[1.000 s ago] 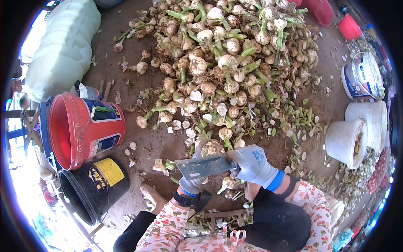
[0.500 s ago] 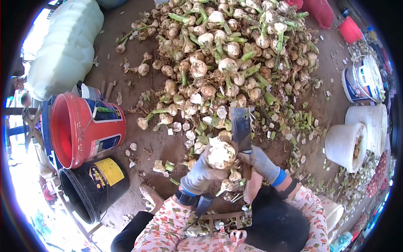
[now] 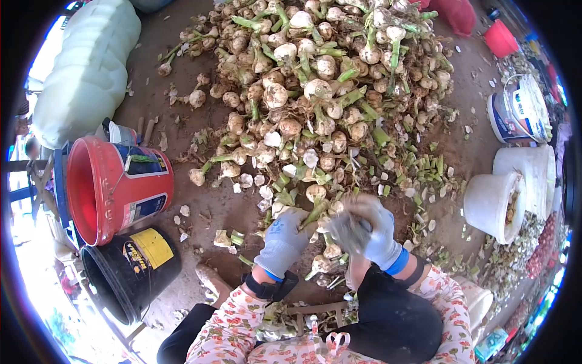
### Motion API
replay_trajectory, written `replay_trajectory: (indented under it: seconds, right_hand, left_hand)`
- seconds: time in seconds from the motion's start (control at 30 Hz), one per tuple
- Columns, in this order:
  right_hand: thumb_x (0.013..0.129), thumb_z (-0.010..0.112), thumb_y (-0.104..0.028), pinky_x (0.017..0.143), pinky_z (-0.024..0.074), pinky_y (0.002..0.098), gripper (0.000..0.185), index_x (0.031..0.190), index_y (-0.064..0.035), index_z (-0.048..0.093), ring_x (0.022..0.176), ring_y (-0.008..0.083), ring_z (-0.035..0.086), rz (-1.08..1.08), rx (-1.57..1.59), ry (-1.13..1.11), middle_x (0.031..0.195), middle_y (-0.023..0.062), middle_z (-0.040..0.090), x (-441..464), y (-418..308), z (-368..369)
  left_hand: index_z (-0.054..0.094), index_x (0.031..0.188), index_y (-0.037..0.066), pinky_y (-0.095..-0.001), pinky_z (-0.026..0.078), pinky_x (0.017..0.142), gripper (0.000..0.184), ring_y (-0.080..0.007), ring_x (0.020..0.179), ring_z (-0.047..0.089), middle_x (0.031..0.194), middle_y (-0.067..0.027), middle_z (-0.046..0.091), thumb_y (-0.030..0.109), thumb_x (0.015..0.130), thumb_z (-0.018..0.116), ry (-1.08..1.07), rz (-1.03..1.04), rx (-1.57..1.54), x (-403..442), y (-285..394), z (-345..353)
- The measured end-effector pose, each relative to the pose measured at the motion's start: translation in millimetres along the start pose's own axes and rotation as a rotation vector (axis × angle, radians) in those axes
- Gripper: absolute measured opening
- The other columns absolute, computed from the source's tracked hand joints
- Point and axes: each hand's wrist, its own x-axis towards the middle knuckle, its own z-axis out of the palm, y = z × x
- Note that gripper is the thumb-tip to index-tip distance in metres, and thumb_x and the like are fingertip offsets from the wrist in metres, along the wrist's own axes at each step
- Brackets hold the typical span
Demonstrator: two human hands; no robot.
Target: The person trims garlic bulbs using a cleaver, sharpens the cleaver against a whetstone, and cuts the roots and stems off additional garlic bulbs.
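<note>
My left hand (image 3: 284,240), in a grey-white glove, is closed around the green stem of a garlic bulb (image 3: 316,214). The bulb end of that stem is hard to make out near my right hand. My right hand (image 3: 377,229), gloved too, is closed on a knife, whose broad blade (image 3: 348,233) is smeared by motion and points toward my left hand. Just beyond both hands lies a large heap of garlic bulbs (image 3: 276,95) with green stems and roots attached. Between my feet lie more garlic bulbs (image 3: 321,263).
To the left, a red bucket (image 3: 91,182) and a black bucket (image 3: 170,261) lie tipped. White buckets (image 3: 482,206) stand at the right, near a white-and-blue bucket (image 3: 503,118). A large pale sack (image 3: 85,79) is at the back left. Cut stems and peelings litter the ground.
The trimmed white bulb has gone from my left hand, which now grips a stemmed one. My right hand has swung the knife from upright down toward my left hand. The view has shifted slightly.
</note>
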Motion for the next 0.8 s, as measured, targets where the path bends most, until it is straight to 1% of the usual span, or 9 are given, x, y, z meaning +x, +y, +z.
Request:
replay_trajectory:
  seconds: [0.1, 0.17, 0.3, 0.37, 0.4, 0.57, 0.7, 0.77, 0.8]
  right_hand:
    - [0.074, 0.068, -0.017, 0.066, 0.0491, 0.0390, 0.024, 0.094, -0.0050, 0.060, 0.075, 0.0342, 0.062, 0.616, -0.326, -0.625, 0.078, 0.0152, 0.062, -31, 32, 11]
    - [0.073, 0.068, -0.022, 0.067, 0.0489, 0.0401, 0.026, 0.093, -0.0066, 0.061, 0.077, 0.0358, 0.062, 0.674, -0.377, -0.516, 0.079, 0.0170, 0.062, -54, 55, 8]
    - [0.072, 0.070, -0.023, 0.066, 0.0486, 0.0401, 0.031, 0.094, -0.0046, 0.060, 0.076, 0.0365, 0.061, 0.698, -0.238, -0.455, 0.080, 0.0173, 0.062, -46, 37, 3]
    - [0.071, 0.070, -0.021, 0.064, 0.0479, 0.0372, 0.031, 0.093, -0.0018, 0.059, 0.069, 0.0324, 0.059, 0.770, -0.163, -0.431, 0.075, 0.0162, 0.060, -41, 38, 1]
    - [0.071, 0.069, -0.021, 0.064, 0.0474, 0.0359, 0.032, 0.093, -0.0010, 0.058, 0.067, 0.0298, 0.057, 0.796, -0.141, -0.432, 0.074, 0.0155, 0.059, -43, 41, 0]
    - [0.071, 0.069, -0.021, 0.062, 0.0451, 0.0307, 0.037, 0.096, 0.0025, 0.057, 0.062, 0.0192, 0.048, 0.849, 0.020, -0.404, 0.068, 0.0128, 0.052, -51, 50, 0]
    - [0.073, 0.069, -0.022, 0.062, 0.0460, 0.0300, 0.034, 0.098, -0.0015, 0.058, 0.062, 0.0173, 0.052, 0.819, -0.023, -0.541, 0.067, 0.0117, 0.053, -39, 53, 1]
    - [0.074, 0.069, -0.022, 0.062, 0.0470, 0.0321, 0.030, 0.095, -0.0030, 0.059, 0.062, 0.0205, 0.057, 0.835, -0.037, -0.537, 0.067, 0.0120, 0.055, -24, 39, 9]
    - [0.075, 0.069, -0.023, 0.062, 0.0475, 0.0331, 0.028, 0.093, -0.0038, 0.059, 0.062, 0.0222, 0.059, 0.841, -0.051, -0.536, 0.067, 0.0121, 0.057, -19, 31, 12]
  left_hand:
    - [0.065, 0.095, 0.008, -0.0388, 0.047, 0.072, 0.021, -0.0303, 0.083, 0.059, 0.087, -0.0117, 0.061, 0.022, 0.078, 0.066, 0.234, -0.037, -0.144, -13, 19, -7]
    - [0.065, 0.091, 0.004, -0.0396, 0.047, 0.069, 0.022, -0.0290, 0.077, 0.059, 0.081, -0.0105, 0.060, 0.017, 0.074, 0.069, 0.326, -0.026, 0.006, -13, 20, -14]
    - [0.057, 0.114, 0.005, -0.0420, 0.044, 0.090, 0.053, -0.0333, 0.107, 0.054, 0.110, -0.0191, 0.057, 0.034, 0.074, 0.074, 0.195, -0.126, 0.135, -18, -68, -2]
    - [0.040, 0.133, 0.004, -0.0454, 0.033, 0.104, 0.076, -0.0381, 0.123, 0.041, 0.133, -0.0247, 0.042, 0.043, 0.075, 0.072, 0.149, -0.768, -0.037, 20, -78, -37]
    - [0.038, 0.134, 0.002, -0.0448, 0.033, 0.105, 0.081, -0.0381, 0.125, 0.038, 0.136, -0.0266, 0.037, 0.044, 0.074, 0.072, 0.469, -0.855, 0.063, 35, -107, -26]
    - [0.036, 0.136, 0.001, -0.0438, 0.034, 0.103, 0.082, -0.0369, 0.122, 0.042, 0.135, -0.0242, 0.041, 0.038, 0.072, 0.072, 0.316, -0.834, 0.214, 95, -170, -68]
    - [0.052, 0.121, 0.002, -0.0375, 0.051, 0.081, 0.062, -0.0254, 0.094, 0.061, 0.102, -0.0128, 0.064, 0.032, 0.070, 0.072, 0.543, -0.646, -0.551, 61, -151, -52]
    - [0.050, 0.120, 0.004, -0.0250, 0.050, 0.064, 0.057, -0.0150, 0.084, 0.060, 0.092, -0.0069, 0.062, 0.030, 0.072, 0.069, 0.107, -0.520, -1.180, 24, -134, -48]
    - [0.049, 0.120, 0.005, -0.0217, 0.048, 0.061, 0.056, -0.0122, 0.081, 0.059, 0.091, -0.0059, 0.061, 0.029, 0.073, 0.068, 0.060, -0.420, -1.166, 13, -113, -44]
